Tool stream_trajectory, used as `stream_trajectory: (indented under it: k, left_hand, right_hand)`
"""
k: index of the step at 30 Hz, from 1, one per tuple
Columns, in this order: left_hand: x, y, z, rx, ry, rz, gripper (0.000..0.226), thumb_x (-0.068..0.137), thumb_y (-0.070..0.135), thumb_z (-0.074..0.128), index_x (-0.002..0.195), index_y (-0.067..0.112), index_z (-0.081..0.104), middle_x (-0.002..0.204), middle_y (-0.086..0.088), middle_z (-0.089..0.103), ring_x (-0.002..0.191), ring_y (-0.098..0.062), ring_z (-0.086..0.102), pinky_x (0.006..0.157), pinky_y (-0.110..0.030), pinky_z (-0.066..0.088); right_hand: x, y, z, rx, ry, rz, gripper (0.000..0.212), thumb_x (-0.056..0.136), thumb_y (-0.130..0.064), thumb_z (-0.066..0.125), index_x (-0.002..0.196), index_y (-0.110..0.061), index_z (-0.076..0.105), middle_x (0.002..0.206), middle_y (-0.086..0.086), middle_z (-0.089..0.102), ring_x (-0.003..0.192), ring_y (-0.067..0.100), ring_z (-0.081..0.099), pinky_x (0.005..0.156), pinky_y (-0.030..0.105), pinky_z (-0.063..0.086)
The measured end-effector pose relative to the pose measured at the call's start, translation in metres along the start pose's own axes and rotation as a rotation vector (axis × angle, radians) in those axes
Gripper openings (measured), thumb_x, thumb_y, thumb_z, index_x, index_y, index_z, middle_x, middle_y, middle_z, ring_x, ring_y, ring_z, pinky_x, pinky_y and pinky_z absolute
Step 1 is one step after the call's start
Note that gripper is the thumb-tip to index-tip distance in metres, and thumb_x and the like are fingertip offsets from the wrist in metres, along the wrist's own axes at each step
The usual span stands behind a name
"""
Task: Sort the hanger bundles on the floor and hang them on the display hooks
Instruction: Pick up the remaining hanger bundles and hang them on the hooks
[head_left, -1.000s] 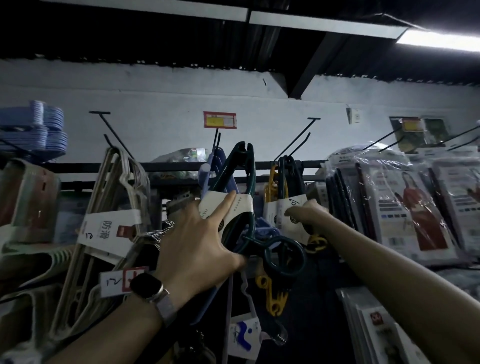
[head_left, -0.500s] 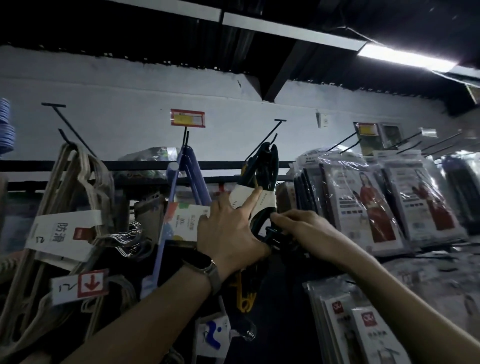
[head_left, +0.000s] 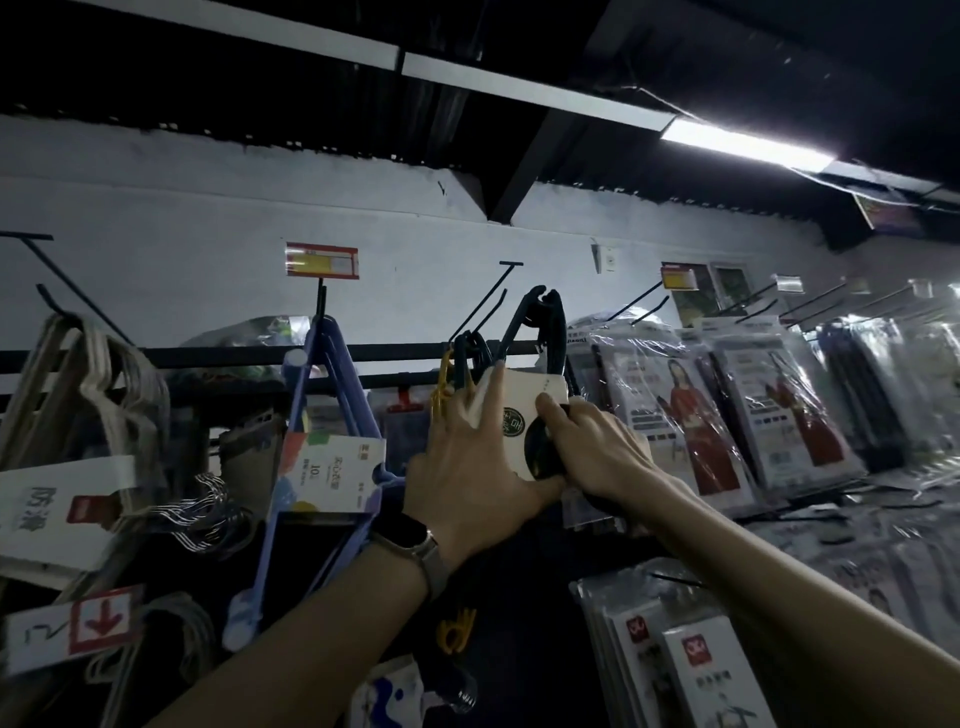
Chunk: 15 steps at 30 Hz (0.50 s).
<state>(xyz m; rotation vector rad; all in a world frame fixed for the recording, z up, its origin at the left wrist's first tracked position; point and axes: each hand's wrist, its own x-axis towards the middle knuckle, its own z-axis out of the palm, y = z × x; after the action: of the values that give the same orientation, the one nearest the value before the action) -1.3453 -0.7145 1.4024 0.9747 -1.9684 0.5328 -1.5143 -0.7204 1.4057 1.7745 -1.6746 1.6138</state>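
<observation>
A dark green hanger bundle (head_left: 540, 332) with a cream paper band (head_left: 524, 410) is raised in front of a black display hook (head_left: 491, 301); whether it hangs on the hook is unclear. My left hand (head_left: 467, 457), with a watch on its wrist, lies against the band's left side, index finger stretched up along it. My right hand (head_left: 592, 447) grips the bundle's lower right, thumb pressed on the band. A black and yellow hanger bundle (head_left: 457, 364) hangs on the hook just behind my left hand.
A blue hanger bundle (head_left: 322, 415) with a colourful label hangs to the left, beige hangers (head_left: 93, 374) further left. Plastic-wrapped packs (head_left: 685, 410) fill the hooks at right, with more packs (head_left: 691, 654) lower right. A price tag (head_left: 322, 260) is on the wall.
Both hands carried the dark green bundle rightward and up towards the hook. My right hand left the hanging black and yellow bundle and took hold of the green bundle's lower end.
</observation>
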Motion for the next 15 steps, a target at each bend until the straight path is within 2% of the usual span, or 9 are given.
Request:
stream_trajectory:
  k: [2,3,5,7,10,15]
  left_hand:
    - [-0.006,-0.007,0.0,-0.142,-0.018,-0.034,0.142,0.058,0.078,0.079,0.151,0.053,-0.024,0.159,0.0,0.024,0.139,-0.028,0.041,0.1,-0.043,0.049]
    - [-0.009,-0.011,0.001,-0.161,-0.051,-0.048,0.145,0.059,0.073,0.083,0.15,0.053,-0.027,0.159,-0.001,0.024,0.136,-0.027,0.045,0.096,-0.036,0.046]
    - [-0.016,-0.019,0.004,-0.105,-0.113,-0.075,0.149,0.063,0.064,0.087,0.148,0.05,-0.034,0.16,-0.004,0.024,0.131,-0.028,0.051,0.086,-0.032,0.044]
    - [-0.018,-0.025,0.006,-0.053,-0.111,-0.083,0.149,0.069,0.052,0.089,0.148,0.047,-0.037,0.158,-0.007,0.028,0.124,-0.029,0.056,0.085,-0.034,0.051]
    - [-0.014,-0.029,0.006,-0.043,-0.074,-0.073,0.144,0.071,0.045,0.086,0.151,0.043,-0.034,0.15,-0.009,0.038,0.118,-0.032,0.057,0.091,-0.047,0.056]
    - [-0.012,-0.027,0.005,0.026,-0.052,-0.06,0.138,0.075,0.052,0.081,0.155,0.031,-0.03,0.158,-0.009,0.032,0.136,-0.036,0.046,0.101,-0.046,0.05]
  right_hand:
    - [0.007,0.0,-0.004,-0.008,-0.005,-0.024,0.059,0.103,-0.065,0.022,0.097,-0.019,0.059,0.095,0.0,0.067,0.082,0.02,0.061,0.082,0.043,0.042]
    - [0.011,0.001,-0.005,-0.011,-0.005,-0.043,0.059,0.104,-0.065,0.021,0.097,-0.019,0.058,0.094,0.0,0.067,0.081,0.02,0.061,0.082,0.043,0.041]
    - [0.021,0.002,-0.005,-0.008,-0.006,-0.072,0.059,0.103,-0.068,0.018,0.097,-0.021,0.055,0.093,-0.001,0.068,0.083,0.021,0.062,0.088,0.046,0.044]
    - [0.029,0.003,-0.005,-0.01,-0.005,-0.081,0.056,0.103,-0.068,0.018,0.097,-0.024,0.053,0.092,-0.003,0.067,0.083,0.02,0.062,0.093,0.049,0.045]
    - [0.04,0.003,-0.006,0.013,-0.022,-0.08,0.058,0.104,-0.069,0.019,0.098,-0.024,0.055,0.094,-0.002,0.067,0.085,0.019,0.061,0.094,0.049,0.044]
    - [0.051,0.005,-0.001,0.073,-0.057,-0.073,0.069,0.099,-0.075,0.019,0.101,-0.018,0.058,0.096,0.003,0.069,0.087,0.024,0.064,0.093,0.05,0.046]
